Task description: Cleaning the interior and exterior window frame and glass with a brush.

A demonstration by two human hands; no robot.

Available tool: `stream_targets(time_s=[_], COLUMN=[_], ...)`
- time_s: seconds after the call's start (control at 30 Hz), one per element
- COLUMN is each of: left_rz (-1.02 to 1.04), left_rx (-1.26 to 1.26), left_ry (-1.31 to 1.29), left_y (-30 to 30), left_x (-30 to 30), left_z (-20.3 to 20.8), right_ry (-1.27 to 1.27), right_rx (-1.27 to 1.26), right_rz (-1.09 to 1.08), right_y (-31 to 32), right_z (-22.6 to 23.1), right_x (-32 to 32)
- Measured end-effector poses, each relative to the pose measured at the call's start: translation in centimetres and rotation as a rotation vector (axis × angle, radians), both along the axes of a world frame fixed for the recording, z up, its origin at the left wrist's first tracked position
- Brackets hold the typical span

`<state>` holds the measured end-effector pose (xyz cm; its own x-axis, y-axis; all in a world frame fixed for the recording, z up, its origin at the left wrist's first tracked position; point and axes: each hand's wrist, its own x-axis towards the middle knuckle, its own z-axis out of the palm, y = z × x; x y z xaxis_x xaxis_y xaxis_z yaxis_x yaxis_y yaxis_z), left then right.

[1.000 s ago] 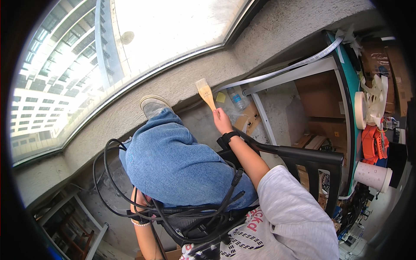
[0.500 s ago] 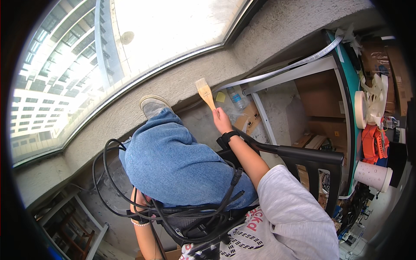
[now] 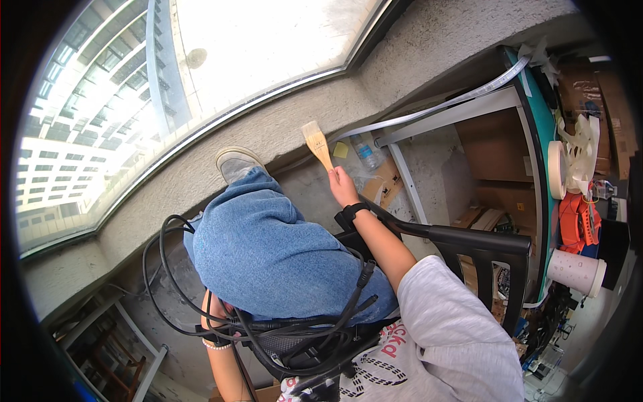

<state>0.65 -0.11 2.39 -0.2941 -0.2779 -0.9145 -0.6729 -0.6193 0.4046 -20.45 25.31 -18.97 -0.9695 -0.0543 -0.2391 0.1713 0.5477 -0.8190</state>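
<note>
A flat wooden-handled brush [image 3: 319, 146] with pale bristles points up and slightly left, its bristle end in front of the concrete ledge. Closed round the lower end of its handle is my right hand [image 3: 343, 187], with a black band on the wrist. My left hand [image 3: 218, 306] is low beside my jeans-clad leg [image 3: 268, 251], next to a bundle of black cables [image 3: 268, 326] across my lap. Cables and leg hide most of its fingers, so their pose cannot be told.
A concrete ledge [image 3: 281, 127] runs below the window, and my shoe [image 3: 238, 163] rests against it. To the right are a black chair armrest [image 3: 462, 236] and a green-topped table [image 3: 548, 114] holding a tape roll [image 3: 556, 169] and a lidded cup [image 3: 575, 272]. A plastic bottle [image 3: 366, 155] lies beyond my right hand.
</note>
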Motion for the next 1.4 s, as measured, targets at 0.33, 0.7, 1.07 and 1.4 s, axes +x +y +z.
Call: stream_targets(time_s=[0.33, 0.7, 1.07, 1.4], left_rz=[-0.037, 0.018, -0.037, -0.043], left_rx=[0.03, 0.003, 0.012, -0.011], left_ry=[0.053, 0.131, 0.118, 0.102], left_y=[-0.7, -0.5, -0.4, -0.8], left_x=[0.9, 1.2, 0.7, 1.6], left_z=[-1.0, -1.3, -0.9, -1.8], right_ry=[-0.06, -0.047, -0.099, -0.113], right_rx=[0.031, 0.076, 0.078, 0.086], right_rz=[0.029, 0.1, 0.217, 0.203], right_y=[0.0, -0.3, -0.7, -0.6], right_z=[0.4, 1.1, 2.1, 1.8], right_x=[-0.1, 0.0, 0.2, 0.3])
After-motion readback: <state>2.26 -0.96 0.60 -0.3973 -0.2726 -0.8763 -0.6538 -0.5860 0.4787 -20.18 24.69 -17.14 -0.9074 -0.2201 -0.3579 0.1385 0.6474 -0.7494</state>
